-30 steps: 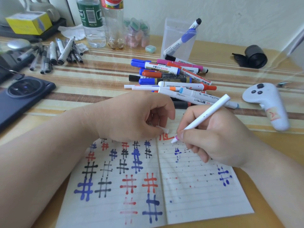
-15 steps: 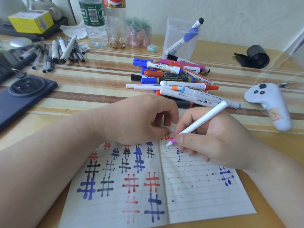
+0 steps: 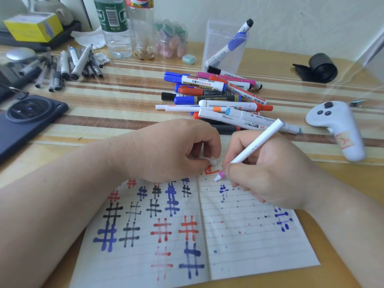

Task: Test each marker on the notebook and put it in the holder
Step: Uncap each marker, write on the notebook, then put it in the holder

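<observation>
My right hand (image 3: 270, 173) grips a white marker (image 3: 252, 147), pink tip on the notebook (image 3: 249, 246). Left hand (image 3: 172, 150) pinches its cap (image 3: 212, 161). At 12 o'clock, the holder (image 3: 225, 46) has a "WHITE BOARD" marker (image 3: 230, 43); the pile (image 3: 218, 96) shows "WHITEBOARD MARKER".

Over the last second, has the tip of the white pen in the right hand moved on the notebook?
Yes, slightly: the white pen tip has slid down the notebook page, away from the red mark.

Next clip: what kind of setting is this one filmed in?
Probably a home desk, not a lab or shop: a striped tabletop against a wall, cluttered with water bottles, a phone and a game-style controller beside the marker pile and notebook.
</observation>
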`<state>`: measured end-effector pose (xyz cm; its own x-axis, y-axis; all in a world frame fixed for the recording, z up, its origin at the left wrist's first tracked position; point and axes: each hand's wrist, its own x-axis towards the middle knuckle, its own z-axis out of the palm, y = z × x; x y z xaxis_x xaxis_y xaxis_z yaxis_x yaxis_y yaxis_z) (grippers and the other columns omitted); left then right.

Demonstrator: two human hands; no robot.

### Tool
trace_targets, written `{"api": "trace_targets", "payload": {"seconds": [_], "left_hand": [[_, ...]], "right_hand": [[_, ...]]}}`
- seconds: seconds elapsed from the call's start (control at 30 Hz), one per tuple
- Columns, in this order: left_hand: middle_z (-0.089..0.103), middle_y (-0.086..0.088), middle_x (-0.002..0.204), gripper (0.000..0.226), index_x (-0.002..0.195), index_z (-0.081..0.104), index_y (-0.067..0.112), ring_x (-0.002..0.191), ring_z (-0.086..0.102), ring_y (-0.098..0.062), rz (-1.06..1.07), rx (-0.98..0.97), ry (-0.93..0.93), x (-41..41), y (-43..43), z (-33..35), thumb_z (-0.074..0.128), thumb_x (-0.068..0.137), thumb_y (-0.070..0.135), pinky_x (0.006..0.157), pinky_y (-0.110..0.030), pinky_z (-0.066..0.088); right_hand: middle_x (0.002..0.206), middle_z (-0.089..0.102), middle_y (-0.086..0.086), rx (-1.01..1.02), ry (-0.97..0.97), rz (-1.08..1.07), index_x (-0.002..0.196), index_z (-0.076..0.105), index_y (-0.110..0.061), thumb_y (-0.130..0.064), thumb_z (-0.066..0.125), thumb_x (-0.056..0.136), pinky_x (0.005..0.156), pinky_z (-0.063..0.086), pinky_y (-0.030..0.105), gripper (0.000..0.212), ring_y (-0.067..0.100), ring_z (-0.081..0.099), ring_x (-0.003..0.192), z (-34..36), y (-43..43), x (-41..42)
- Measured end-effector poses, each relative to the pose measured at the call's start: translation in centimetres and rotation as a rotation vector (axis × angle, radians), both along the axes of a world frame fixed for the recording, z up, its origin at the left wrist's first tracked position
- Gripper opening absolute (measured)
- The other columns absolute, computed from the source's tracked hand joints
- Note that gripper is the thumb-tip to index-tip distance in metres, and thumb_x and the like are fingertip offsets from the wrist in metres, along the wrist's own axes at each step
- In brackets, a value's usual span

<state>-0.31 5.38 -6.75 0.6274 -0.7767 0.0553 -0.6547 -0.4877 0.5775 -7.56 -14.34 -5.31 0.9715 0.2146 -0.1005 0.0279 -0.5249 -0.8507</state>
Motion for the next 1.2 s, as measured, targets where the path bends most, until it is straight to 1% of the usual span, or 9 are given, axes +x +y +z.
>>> {"api": "trace_targets", "payload": {"seconds": [0.13, 0.2, 0.33, 0.5, 0.67, 0.8, 0.97, 1.07, 1.2], "left_hand": [[0.057, 0.02, 0.086, 0.021, 0.096, 0.067, 0.033, 0.08, 0.057, 0.0, -0.005, -0.006, -0.007, 0.0, 0.1, 0.1, 0.074, 0.086, 0.016, 0.07, -0.007, 0.041], [0.056, 0.021, 0.085, 0.023, 0.094, 0.065, 0.036, 0.078, 0.057, 0.0, -0.006, -0.009, -0.002, 0.0, 0.1, 0.1, 0.074, 0.086, 0.016, 0.068, -0.007, 0.04], [0.056, 0.02, 0.085, 0.025, 0.094, 0.063, 0.037, 0.077, 0.056, 0.001, -0.012, -0.009, -0.01, -0.1, 0.0, 0.1, 0.074, 0.086, 0.016, 0.067, -0.006, 0.039], [0.058, 0.019, 0.087, 0.027, 0.095, 0.062, 0.037, 0.078, 0.057, -0.001, -0.01, -0.002, -0.005, -0.1, 0.0, 0.1, 0.074, 0.086, 0.015, 0.067, -0.007, 0.041], [0.057, 0.02, 0.087, 0.024, 0.096, 0.064, 0.037, 0.079, 0.057, 0.002, -0.01, 0.003, -0.018, 0.0, 0.0, 0.0, 0.073, 0.086, 0.017, 0.068, -0.006, 0.04], [0.058, 0.019, 0.088, 0.023, 0.096, 0.065, 0.037, 0.081, 0.057, 0.0, -0.017, -0.001, -0.024, 0.1, 0.1, -0.1, 0.073, 0.086, 0.018, 0.07, -0.007, 0.041], [0.059, 0.018, 0.089, 0.02, 0.096, 0.066, 0.036, 0.081, 0.059, -0.005, -0.022, -0.002, -0.023, 0.2, 0.1, -0.3, 0.071, 0.086, 0.02, 0.069, -0.01, 0.042], [0.059, 0.018, 0.089, 0.02, 0.096, 0.066, 0.036, 0.08, 0.059, -0.005, -0.015, -0.001, -0.02, 0.2, 0.1, -0.3, 0.072, 0.086, 0.019, 0.07, -0.011, 0.044], [0.063, 0.019, 0.088, 0.025, 0.099, 0.063, 0.039, 0.08, 0.06, -0.008, 0.013, -0.014, 0.009, 0.0, 0.0, -0.2, 0.074, 0.087, 0.02, 0.069, -0.018, 0.049]], "right_hand": [[0.059, 0.061, 0.015, 0.12, 0.025, 0.014, 0.07, 0.065, -0.013, -0.015, 0.067, 0.075, 0.04, 0.037, 0.026, 0.005, 0.02, 0.049, 0.048, -0.3, -0.2, -0.1], [0.061, 0.064, 0.012, 0.157, 0.024, 0.052, 0.072, 0.067, -0.013, -0.016, 0.069, 0.075, 0.042, 0.039, 0.021, 0.005, 0.017, 0.052, 0.051, -0.3, -0.3, -0.3], [0.066, 0.066, 0.014, 0.141, -0.012, 0.113, 0.073, 0.07, -0.017, -0.017, 0.073, 0.079, 0.044, 0.039, 0.016, 0.007, 0.014, 0.054, 0.053, -0.1, -0.1, -0.6], [0.066, 0.065, 0.016, 0.064, -0.035, 0.096, 0.072, 0.069, -0.017, -0.007, 0.076, 0.086, 0.043, 0.038, 0.02, 0.018, 0.018, 0.052, 0.053, -0.2, -0.1, -0.4], [0.064, 0.07, 0.004, 0.039, 0.004, 0.13, 0.071, 0.07, -0.013, -0.002, 0.074, 0.084, 0.046, 0.042, 0.021, 0.018, 0.012, 0.058, 0.054, 0.0, -0.1, -0.4], [0.059, 0.062, 0.013, -0.024, -0.014, 0.095, 0.065, 0.063, -0.014, -0.016, 0.071, 0.072, 0.044, 0.036, 0.027, 0.011, 0.016, 0.047, 0.049, 0.0, -0.2, -0.2], [0.048, 0.046, 0.0, -0.068, -0.046, 0.077, 0.063, 0.056, -0.012, -0.019, 0.064, 0.066, 0.043, 0.031, 0.025, 0.011, 0.011, 0.038, 0.045, -0.4, -0.5, -0.1], [0.052, 0.05, 0.008, -0.055, -0.072, 0.073, 0.065, 0.058, -0.012, -0.019, 0.064, 0.067, 0.044, 0.032, 0.027, 0.01, 0.014, 0.041, 0.047, -0.6, -0.5, 0.0], [0.054, 0.041, 0.029, 0.163, -0.145, -0.109, 0.064, 0.056, -0.004, -0.011, 0.061, 0.066, 0.044, 0.027, 0.027, 0.009, 0.021, 0.035, 0.046, -1.3, -1.3, 0.5]]}}
